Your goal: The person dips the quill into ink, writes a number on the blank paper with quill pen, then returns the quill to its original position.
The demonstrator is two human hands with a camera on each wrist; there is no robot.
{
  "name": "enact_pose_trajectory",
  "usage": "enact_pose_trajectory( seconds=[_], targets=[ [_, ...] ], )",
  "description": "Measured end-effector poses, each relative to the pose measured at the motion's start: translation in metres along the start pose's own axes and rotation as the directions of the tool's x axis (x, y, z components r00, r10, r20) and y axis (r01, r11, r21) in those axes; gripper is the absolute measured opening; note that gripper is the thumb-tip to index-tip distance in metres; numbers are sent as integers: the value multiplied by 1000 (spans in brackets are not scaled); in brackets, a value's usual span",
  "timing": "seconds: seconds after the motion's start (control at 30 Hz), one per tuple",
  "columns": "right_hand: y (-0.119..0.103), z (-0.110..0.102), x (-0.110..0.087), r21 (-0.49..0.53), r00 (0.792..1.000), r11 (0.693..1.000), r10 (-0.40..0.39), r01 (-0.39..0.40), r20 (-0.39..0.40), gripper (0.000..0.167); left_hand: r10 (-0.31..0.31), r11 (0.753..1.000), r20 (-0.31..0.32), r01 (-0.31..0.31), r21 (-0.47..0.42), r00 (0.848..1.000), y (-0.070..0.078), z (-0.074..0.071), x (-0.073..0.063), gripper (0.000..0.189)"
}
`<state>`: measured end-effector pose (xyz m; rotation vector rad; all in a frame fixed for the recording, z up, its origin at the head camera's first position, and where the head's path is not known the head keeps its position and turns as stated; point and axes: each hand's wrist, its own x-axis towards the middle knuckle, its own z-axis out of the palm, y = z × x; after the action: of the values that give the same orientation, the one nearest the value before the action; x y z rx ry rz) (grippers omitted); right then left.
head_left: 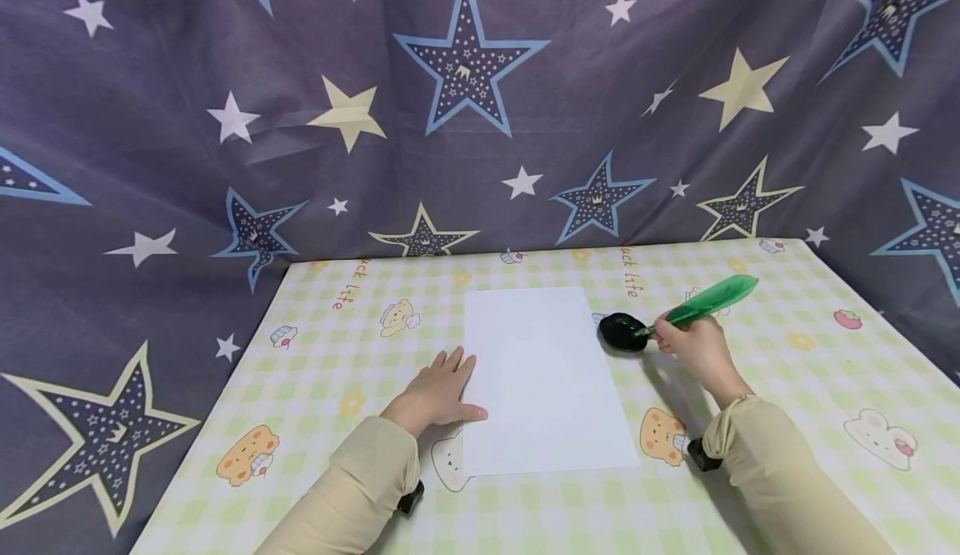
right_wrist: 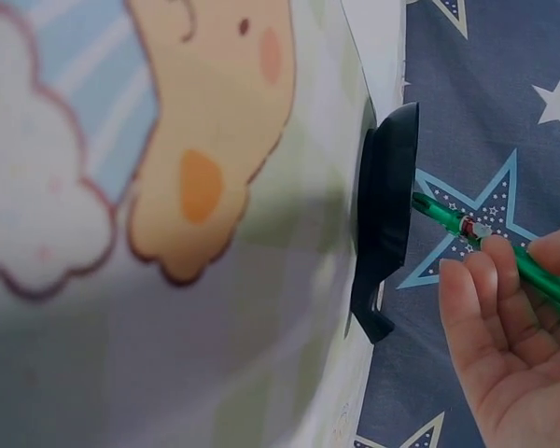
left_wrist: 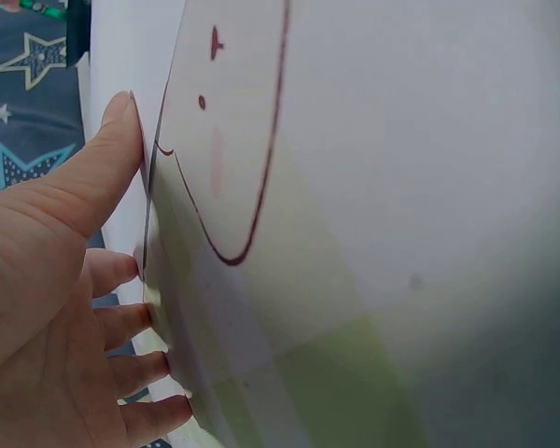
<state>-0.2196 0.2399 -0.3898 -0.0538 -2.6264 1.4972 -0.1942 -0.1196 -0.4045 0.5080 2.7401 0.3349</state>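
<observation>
My right hand pinches a green feather quill pen low on its shaft, the feather slanting up to the right. The pen's tip is at a small black dish with a short handle, and in the right wrist view the nib meets the dish's rim. A blank white sheet of paper lies to the left of the dish. Along that sheet's left edge rests my left hand, fingers spread and relaxed, thumb on the paper.
The table carries a green-and-white checked cloth with cartoon bears and cakes. Behind it hangs a dark curtain printed with stars. Dark wrist cameras sit under both beige sleeves.
</observation>
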Motion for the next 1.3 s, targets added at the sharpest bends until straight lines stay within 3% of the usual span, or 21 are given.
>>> enact_pose_trajectory(
  seconds=[0.43,1.3],
  targets=[
    [-7,0,1,22,999,999,-30,31,-27,24,-5,1000,-1,5,6,1000,0,1,0,84],
    [-30,9,22,44,992,992,-115,117,-49,22,-16,1000,-9,16,-14,1000,0,1,0,85]
  ],
)
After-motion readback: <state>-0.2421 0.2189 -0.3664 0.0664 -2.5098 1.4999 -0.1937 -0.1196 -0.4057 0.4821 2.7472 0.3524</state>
